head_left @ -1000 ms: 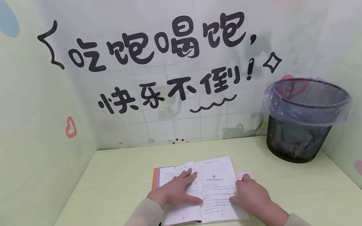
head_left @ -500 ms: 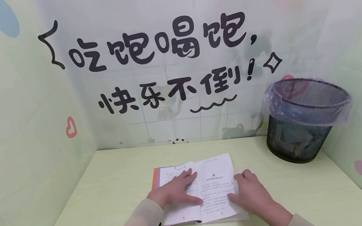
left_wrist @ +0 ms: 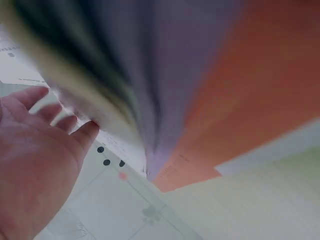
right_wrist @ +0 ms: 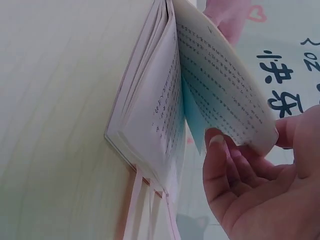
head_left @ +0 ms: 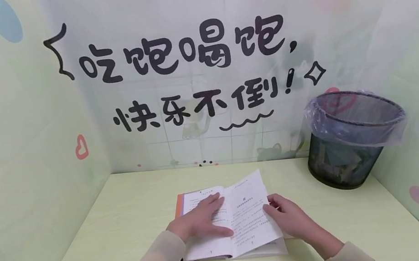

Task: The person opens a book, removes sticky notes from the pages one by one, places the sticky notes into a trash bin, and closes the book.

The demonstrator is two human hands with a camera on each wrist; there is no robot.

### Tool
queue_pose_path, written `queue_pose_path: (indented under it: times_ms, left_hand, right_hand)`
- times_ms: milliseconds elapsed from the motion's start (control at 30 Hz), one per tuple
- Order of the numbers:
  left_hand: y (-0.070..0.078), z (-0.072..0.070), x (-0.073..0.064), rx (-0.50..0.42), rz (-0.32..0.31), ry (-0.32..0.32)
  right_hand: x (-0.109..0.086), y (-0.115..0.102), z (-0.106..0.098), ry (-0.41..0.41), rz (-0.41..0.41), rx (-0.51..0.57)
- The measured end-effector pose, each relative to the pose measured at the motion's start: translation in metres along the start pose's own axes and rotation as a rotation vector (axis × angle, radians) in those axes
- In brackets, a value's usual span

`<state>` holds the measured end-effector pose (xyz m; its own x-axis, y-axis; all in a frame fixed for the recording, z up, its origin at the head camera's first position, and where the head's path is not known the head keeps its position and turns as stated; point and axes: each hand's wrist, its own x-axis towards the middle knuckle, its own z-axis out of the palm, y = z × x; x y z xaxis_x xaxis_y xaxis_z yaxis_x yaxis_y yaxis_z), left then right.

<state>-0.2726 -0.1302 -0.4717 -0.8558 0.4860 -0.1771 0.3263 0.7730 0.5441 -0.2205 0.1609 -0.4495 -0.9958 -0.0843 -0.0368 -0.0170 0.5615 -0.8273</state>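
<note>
The left hand [head_left: 201,219] is lying on the left side of an open book [head_left: 208,249], its fingers reaching out straight and its thumb spreading apart from them near the gutter; it is pressing the paper and not gripping anything. The right hand [head_left: 291,216] is pinching a raised page [head_left: 250,223] by its outer edge, with the thumb lying on the printed face and the fingers curling behind it. The book is resting on the desk [head_left: 137,244], under the left fingers and to the left of the right fingers, while the raised page is slanting up between the two hands. Just beside the right fingertips, a turquoise sheet [right_wrist: 191,112] is showing behind the page. An orange cover flap [head_left: 178,206] is sticking out to the left of the left fingers. Well apart from the right fingers, farther back and to their right, a dark bin [head_left: 340,166] is standing with a translucent liner [head_left: 360,135] hanging over its rim.
</note>
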Motion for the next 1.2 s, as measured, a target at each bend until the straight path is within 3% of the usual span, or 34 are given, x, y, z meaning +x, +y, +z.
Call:
queue_pose_path:
  times_ms: [233,500,633,900,1200]
  left_hand:
    - [-0.016,-0.006,-0.006,0.012,-0.019,0.048]
    - [-0.038,-0.020,-0.022,0.000,-0.094,0.017]
    - [-0.050,-0.023,-0.028,0.017,-0.075,0.005]
    - [-0.063,-0.026,-0.034,-0.013,-0.086,0.011]
    - [-0.066,-0.029,-0.040,-0.051,-0.107,0.023]
  right_hand:
    - [0.004,0.008,-0.001,-0.100,0.006,0.200]
    - [0.012,0.012,0.004,-0.285,0.011,0.478]
    - [0.013,0.014,0.010,-0.406,0.018,0.584]
    - [0.014,0.006,0.032,-0.460,-0.071,0.443]
    - [0.004,-0.006,0.057,-0.489,-0.099,0.256]
